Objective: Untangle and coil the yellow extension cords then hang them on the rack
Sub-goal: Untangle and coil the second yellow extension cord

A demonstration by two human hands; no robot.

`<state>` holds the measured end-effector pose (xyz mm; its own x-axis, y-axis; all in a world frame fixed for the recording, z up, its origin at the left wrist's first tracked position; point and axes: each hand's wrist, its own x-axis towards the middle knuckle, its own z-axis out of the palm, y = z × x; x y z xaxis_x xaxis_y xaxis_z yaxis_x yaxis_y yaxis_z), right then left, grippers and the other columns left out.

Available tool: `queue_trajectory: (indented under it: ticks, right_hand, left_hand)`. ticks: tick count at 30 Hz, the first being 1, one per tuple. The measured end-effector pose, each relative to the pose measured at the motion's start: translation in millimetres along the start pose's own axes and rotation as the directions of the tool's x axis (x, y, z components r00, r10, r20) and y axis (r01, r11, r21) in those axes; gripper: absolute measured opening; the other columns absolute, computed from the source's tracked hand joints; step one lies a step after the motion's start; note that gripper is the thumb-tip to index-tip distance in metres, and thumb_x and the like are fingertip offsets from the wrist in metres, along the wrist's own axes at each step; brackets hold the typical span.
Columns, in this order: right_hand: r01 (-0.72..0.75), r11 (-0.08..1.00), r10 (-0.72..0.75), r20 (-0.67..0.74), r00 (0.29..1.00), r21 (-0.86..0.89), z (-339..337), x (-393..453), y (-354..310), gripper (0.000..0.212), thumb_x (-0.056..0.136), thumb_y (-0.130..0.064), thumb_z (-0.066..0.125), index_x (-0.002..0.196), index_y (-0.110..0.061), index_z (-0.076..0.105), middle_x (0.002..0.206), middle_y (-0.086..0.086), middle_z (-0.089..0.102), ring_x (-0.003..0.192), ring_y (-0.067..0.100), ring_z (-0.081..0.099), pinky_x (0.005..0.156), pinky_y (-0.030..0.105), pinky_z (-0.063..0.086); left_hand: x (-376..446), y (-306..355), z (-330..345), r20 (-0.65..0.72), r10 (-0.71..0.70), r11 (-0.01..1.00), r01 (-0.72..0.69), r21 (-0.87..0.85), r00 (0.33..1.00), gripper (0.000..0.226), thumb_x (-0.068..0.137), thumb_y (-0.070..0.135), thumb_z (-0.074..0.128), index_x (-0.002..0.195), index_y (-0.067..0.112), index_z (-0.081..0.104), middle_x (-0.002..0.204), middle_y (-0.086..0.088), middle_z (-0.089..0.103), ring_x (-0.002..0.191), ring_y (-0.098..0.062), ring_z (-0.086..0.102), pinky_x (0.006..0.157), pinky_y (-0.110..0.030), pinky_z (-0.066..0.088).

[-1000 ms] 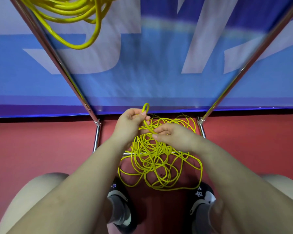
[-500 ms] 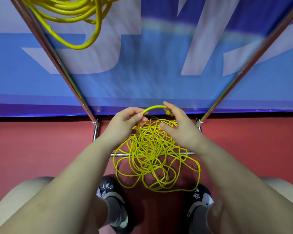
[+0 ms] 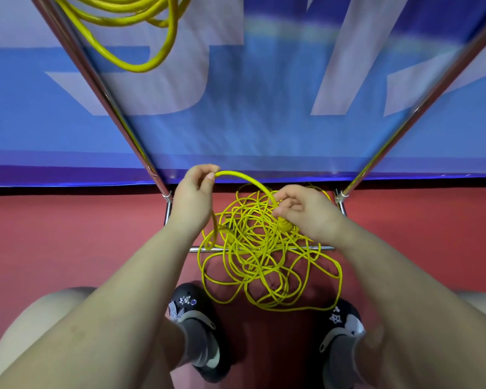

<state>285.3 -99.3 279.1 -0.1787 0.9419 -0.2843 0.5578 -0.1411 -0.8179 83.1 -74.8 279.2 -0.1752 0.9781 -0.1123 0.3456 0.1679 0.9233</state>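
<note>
A tangled yellow extension cord (image 3: 261,262) lies in a loose heap on the red floor, draped over the low crossbar of a chrome rack (image 3: 324,248). My left hand (image 3: 192,195) pinches one stretch of the cord, which arches over to my right hand (image 3: 306,211). My right hand grips the cord near its yellow plug end (image 3: 284,225), just above the heap. A coiled yellow cord (image 3: 141,32) hangs at the top left beside the rack's left pole.
The rack's two slanted chrome poles (image 3: 110,96) frame a blue and white banner (image 3: 264,108) behind them. My two feet in dark clogs (image 3: 199,329) stand on the red floor on either side of the heap's near edge.
My hands have drawn apart, lengthening the arch of cord between them. My right hand has dropped lower and to the right and now grips the cord near the plug.
</note>
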Motion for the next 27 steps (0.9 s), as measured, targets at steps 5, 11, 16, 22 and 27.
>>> queue_trajectory:
  ticks: [5, 11, 16, 22, 27]
  right_hand:
    - [0.023, 0.983, -0.002, -0.113, 0.994, 0.185, -2.1, -1.7, -6.4, 0.022, 0.084, -0.011, 0.067, 0.082, -0.029, 0.054, 0.074, 0.0, 0.065, 0.058, 0.005, 0.055, 0.056, 0.019, 0.039]
    - [0.027, 0.995, -0.026, -0.016, 1.0, 0.095, 22.1, -6.9, -12.5, 0.015, 0.079, -0.01, 0.072, 0.085, -0.02, 0.063, 0.067, -0.009, 0.054, 0.042, -0.005, 0.048, 0.047, 0.008, 0.034]
    - [-0.04, 0.996, 0.057, -0.216, 0.975, 0.081, 11.3, 2.2, -8.5, 0.015, 0.081, -0.029, 0.071, 0.091, -0.027, 0.06, 0.086, -0.003, 0.066, 0.068, 0.008, 0.059, 0.072, 0.031, 0.05]
    - [0.147, 0.982, -0.173, -0.24, 0.955, -0.122, -3.2, 5.4, -5.9, 0.057, 0.086, -0.016, 0.064, 0.138, -0.024, 0.04, 0.124, -0.009, 0.04, 0.114, 0.009, 0.047, 0.097, 0.022, 0.037]
    - [0.096, 0.97, -0.124, -0.115, 0.986, -0.223, 2.8, 3.3, 0.0, 0.013, 0.091, -0.029, 0.058, 0.1, -0.02, 0.058, 0.088, -0.008, 0.061, 0.088, 0.015, 0.058, 0.081, 0.031, 0.042]
  left_hand:
    - [-3.9, 3.5, 7.3, 0.096, -0.162, 0.984, 0.153, 0.092, 0.982, 0.041, 0.1, 0.037, 0.04, 0.115, 0.008, 0.063, 0.11, -0.003, 0.064, 0.097, -0.016, 0.059, 0.077, -0.024, 0.04]
    - [-12.6, 26.2, 28.3, 0.454, -0.308, 0.804, 0.484, -0.346, 0.836, 0.02, 0.099, 0.028, 0.046, 0.102, 0.014, 0.059, 0.086, -0.002, 0.069, 0.073, -0.014, 0.065, 0.074, -0.028, 0.049]
    - [-6.7, 33.3, 23.3, 0.469, -0.228, 0.831, 0.421, -0.362, 0.853, 0.023, 0.101, 0.013, 0.038, 0.114, 0.012, 0.057, 0.068, 0.002, 0.053, 0.05, -0.004, 0.059, 0.062, -0.022, 0.049]
    - [-11.2, 38.0, 11.9, 0.729, -0.104, 0.893, 0.386, -0.231, 0.677, 0.025, 0.096, 0.014, 0.041, 0.099, 0.017, 0.066, 0.058, 0.008, 0.044, 0.049, -0.006, 0.035, 0.061, -0.023, 0.037]
    - [-9.2, 45.2, -9.7, 0.749, -0.048, 0.888, 0.371, -0.27, 0.661, 0.023, 0.076, 0.021, 0.058, 0.093, 0.019, 0.073, 0.052, 0.013, 0.041, 0.043, -0.001, 0.032, 0.051, -0.014, 0.039]
